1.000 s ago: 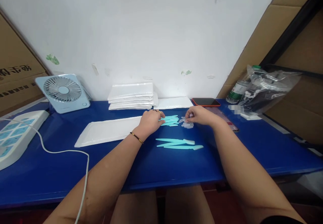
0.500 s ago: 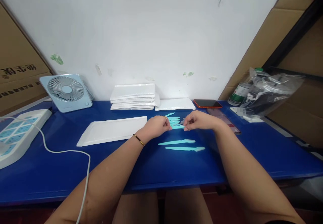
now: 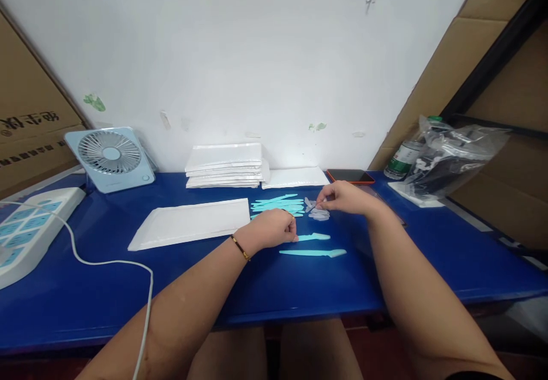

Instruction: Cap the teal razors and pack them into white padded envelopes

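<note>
My left hand is closed, its fingertips pinching the handle of a turquoise eyebrow razor on the blue table. Most of that handle is hidden by the hand. Just below lies a second eyebrow razor, blade end to the right. A heap of turquoise razors spreads behind my left hand. My right hand is over a small pile of translucent plastic blade caps, thumb and finger pinched on a cap at its edge.
Left of the razors lies a white padded envelope. Behind are stacked envelopes and another envelope. A phone, bottle and clear bag stand right. A fan, power strip and white cable are left.
My left hand has come from the razor heap toward me, onto the upper separate razor. My right hand has left the heap and moved slightly back, to the caps, now more exposed.
</note>
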Tool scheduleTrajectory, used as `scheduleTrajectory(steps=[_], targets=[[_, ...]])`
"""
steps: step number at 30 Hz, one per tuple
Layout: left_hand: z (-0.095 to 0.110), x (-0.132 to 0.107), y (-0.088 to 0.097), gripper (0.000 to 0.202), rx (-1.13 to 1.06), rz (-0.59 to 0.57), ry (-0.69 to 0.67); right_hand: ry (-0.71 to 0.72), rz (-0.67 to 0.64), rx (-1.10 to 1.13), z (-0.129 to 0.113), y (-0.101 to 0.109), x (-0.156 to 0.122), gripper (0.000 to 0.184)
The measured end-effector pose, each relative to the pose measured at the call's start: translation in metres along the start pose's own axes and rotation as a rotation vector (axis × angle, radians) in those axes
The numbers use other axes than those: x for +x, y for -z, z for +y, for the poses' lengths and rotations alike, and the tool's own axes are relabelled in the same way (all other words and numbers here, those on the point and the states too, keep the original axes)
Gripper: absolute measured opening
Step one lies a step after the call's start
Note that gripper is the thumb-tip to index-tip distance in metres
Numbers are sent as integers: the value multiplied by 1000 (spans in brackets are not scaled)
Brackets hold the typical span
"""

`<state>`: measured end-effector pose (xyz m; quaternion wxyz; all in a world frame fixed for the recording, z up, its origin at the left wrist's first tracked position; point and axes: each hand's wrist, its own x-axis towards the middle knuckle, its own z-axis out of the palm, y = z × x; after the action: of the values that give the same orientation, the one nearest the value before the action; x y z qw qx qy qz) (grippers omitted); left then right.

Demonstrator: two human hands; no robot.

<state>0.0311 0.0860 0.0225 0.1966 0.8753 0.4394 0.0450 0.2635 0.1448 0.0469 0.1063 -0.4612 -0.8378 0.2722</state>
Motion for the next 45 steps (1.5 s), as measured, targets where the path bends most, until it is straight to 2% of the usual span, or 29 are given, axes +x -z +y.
scheduleTrajectory(steps=[4, 6, 9, 13, 16, 18, 20, 23, 26, 28, 33, 36, 39, 42, 45], targets=[[-3, 3, 0, 17, 70, 85, 93, 40, -232, 53, -8, -2, -2, 36], [-11, 4, 4, 18, 88, 141, 121, 36, -270, 66, -7, -5, 0, 34], [-25, 5, 11, 17, 140, 213, 166, 18, -191, 70, -1, -8, 5, 27], [-36, 5, 18, 17, 138, 285, 247, -48, 42, -30, 9, -6, 8, 22], [-25, 1, 14, 30, 65, 293, 124, -77, 105, -88, 11, -3, 9, 21], [-9, -2, 7, 36, 13, 189, -22, -56, 104, -88, 10, -2, 7, 18], [7, -5, 0, 34, 1, 71, -134, -29, 64, -40, 8, 0, 4, 18], [17, -5, -7, 16, 29, -1, -145, 4, -85, 99, 4, 4, -2, 25], [6, -2, -3, 13, 10, 94, -25, 7, -259, 253, -1, 5, -7, 35], [-6, 0, 3, 14, -59, 167, 59, 1, -301, 333, -3, 2, -6, 39], [-27, 1, 14, 14, -297, 169, 155, 31, -119, 446, 0, -8, 2, 34], [-34, 1, 14, 11, -343, 179, 180, 33, -26, 456, 6, -6, 5, 33], [-40, 3, 13, 15, -318, 276, 183, 24, 131, 466, 12, -1, 6, 32], [-43, 5, 15, 31, -274, 392, 172, 51, 256, 512, 17, -1, 7, 32], [-44, 7, 18, 35, -205, 442, 190, 91, 346, 560, 17, -3, 9, 28]])
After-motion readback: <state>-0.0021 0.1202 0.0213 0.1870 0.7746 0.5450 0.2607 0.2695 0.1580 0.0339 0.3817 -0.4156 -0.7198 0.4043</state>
